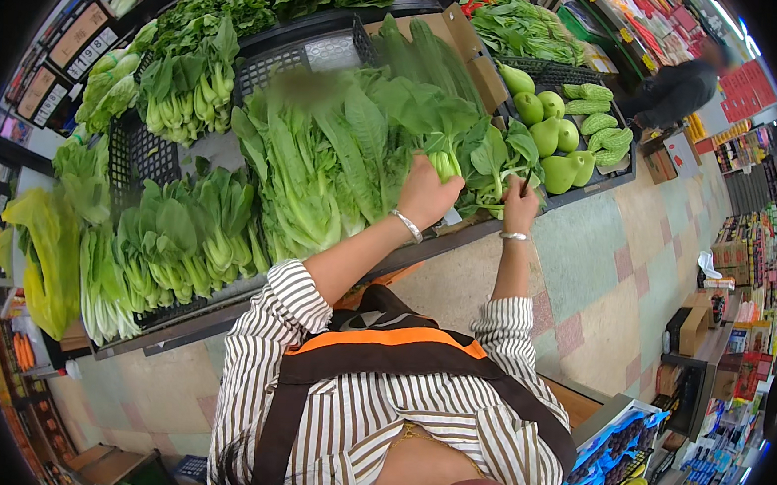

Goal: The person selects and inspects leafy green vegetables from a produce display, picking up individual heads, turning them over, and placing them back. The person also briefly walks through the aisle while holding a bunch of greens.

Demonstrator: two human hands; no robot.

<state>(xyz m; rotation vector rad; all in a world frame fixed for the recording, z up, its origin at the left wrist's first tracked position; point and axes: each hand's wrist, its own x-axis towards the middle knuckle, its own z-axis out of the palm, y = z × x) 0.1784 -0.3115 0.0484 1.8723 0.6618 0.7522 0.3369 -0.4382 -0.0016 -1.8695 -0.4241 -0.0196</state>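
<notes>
My left hand (428, 195) is closed around the pale stem end of a head of leafy greens (444, 164) at the front edge of the vegetable stand. In my right hand (522, 202) is a thin dark tool (527, 178), perhaps a small knife; its tip is too small to make out. Loose green leaves and stems (490, 157) lie right beside the right fingers, and whether those fingers also pinch a stem is unclear. Long-leaf lettuce (306, 177) is heaped just left of my left hand.
Bok choy (188, 237) lines the stand's left front, near a yellow plastic bag (47, 255). Light green gourds (555, 136) and bitter melons (602, 125) fill a crate at right. Beyond it, a person (678, 87) stands in the aisle. Boxed dark fruit (616, 443) is close at my right side.
</notes>
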